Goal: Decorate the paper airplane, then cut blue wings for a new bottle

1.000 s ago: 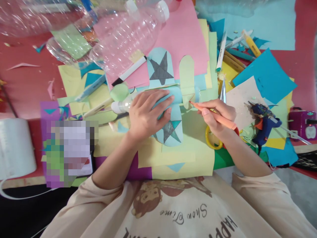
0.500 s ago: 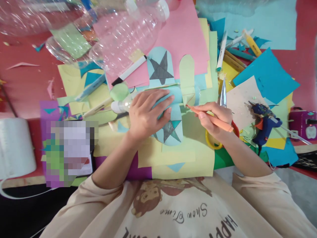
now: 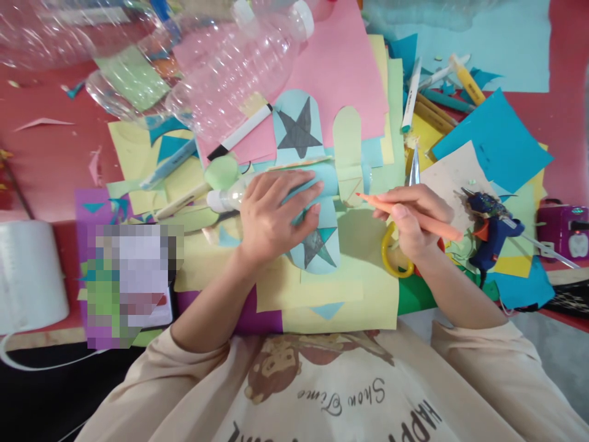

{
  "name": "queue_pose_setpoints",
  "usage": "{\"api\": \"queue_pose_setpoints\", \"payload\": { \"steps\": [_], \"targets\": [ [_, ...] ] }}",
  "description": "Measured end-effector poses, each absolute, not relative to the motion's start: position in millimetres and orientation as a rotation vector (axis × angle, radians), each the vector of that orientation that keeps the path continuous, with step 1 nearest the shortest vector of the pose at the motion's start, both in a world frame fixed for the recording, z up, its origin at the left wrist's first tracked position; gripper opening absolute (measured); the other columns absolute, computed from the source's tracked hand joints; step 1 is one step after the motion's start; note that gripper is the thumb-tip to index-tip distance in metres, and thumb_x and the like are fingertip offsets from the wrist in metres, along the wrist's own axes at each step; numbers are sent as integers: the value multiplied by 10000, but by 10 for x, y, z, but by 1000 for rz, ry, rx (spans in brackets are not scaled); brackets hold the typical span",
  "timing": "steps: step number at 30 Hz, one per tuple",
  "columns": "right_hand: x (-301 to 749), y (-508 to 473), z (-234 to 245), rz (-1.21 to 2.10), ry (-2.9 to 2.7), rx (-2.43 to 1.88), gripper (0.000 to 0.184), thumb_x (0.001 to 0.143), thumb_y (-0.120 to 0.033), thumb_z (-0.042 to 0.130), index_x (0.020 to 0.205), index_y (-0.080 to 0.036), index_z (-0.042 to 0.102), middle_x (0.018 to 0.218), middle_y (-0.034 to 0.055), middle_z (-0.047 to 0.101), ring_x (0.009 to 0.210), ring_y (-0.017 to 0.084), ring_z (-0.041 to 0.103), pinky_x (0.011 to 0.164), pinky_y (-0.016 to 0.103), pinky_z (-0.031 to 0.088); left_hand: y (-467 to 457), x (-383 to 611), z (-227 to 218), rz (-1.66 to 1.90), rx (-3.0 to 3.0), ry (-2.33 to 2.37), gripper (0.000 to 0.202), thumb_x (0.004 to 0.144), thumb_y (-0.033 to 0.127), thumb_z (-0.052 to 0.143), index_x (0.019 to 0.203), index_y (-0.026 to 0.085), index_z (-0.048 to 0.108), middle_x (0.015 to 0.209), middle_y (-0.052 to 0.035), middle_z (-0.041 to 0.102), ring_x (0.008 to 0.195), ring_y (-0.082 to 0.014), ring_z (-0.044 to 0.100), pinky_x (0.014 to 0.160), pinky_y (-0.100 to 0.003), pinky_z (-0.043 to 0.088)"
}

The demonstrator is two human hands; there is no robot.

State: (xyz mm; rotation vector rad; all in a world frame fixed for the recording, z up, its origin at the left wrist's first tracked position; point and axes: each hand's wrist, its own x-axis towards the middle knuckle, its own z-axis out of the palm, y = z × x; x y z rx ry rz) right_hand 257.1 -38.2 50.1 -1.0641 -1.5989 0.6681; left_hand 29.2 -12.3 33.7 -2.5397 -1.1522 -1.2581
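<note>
My left hand [image 3: 271,215] lies curled over a paper-covered bottle plane [image 3: 322,184] with light blue wings, each wing bearing a dark star [image 3: 299,130]. The bottle's white cap and green nose piece [image 3: 221,172] stick out to the left of my hand. My right hand [image 3: 414,221] pinches an orange pencil [image 3: 409,215], its tip close to the pale green tail piece [image 3: 348,150] of the plane. The pencil tip looks slightly lifted off the paper.
Scissors with a yellow handle [image 3: 396,255] lie under my right hand. A blue glue gun [image 3: 490,224] rests at the right. Empty clear bottles [image 3: 234,67] lie at the top. Coloured paper sheets, markers [image 3: 239,132] and scraps cover the red table [image 3: 41,166]. A white roll [image 3: 30,276] stands at the left.
My right hand has shifted a little right and flattened the pencil, drawing its tip slightly away from the green tail piece. My left hand has kept its hold on the plane.
</note>
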Motion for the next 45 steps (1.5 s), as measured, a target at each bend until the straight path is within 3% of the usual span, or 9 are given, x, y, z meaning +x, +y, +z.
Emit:
{"api": "queue_pose_setpoints", "payload": {
  "steps": [7,14,24,35,45],
  "targets": [
    [2585,-345,579,496,-1709,-1100,145,902,-251,563,852,-228,697,731,-34,720,612,88,638,553,227,513,-207,344,378,-1266,-2507,-1114,101,840,269,576,922,283,634,852,1,700,742,-186,601,662,-340,441],
    [2571,-361,586,464,-1807,-1111,115,876,-167,593,924,-229,678,833,-29,746,700,98,679,637,235,558,-171,352,376,-1305,-2475,-1076,94,835,242,568,882,233,649,838,-17,698,739,-178,595,648,-326,445],
    [2554,-349,582,425,-1850,-1134,114,879,-176,604,944,-235,677,862,-27,760,737,108,699,658,237,569,-188,345,355,-1289,-2492,-1098,105,848,244,554,877,235,654,849,-15,697,755,-178,611,663,-335,437],
    [2563,-373,607,468,-1873,-1123,106,886,-184,575,906,-234,667,807,-18,741,705,131,688,624,278,569,-197,332,329,-1350,-2561,-1134,179,844,218,565,983,267,667,905,-21,704,823,-197,613,709,-360,423],
    [2558,-355,561,466,-1872,-1051,111,866,-162,577,864,-236,660,735,-29,722,643,116,660,572,263,532,-192,328,353,-1254,-2520,-1169,133,842,233,560,940,308,607,890,12,702,830,-184,655,695,-338,464]
  ]
}}
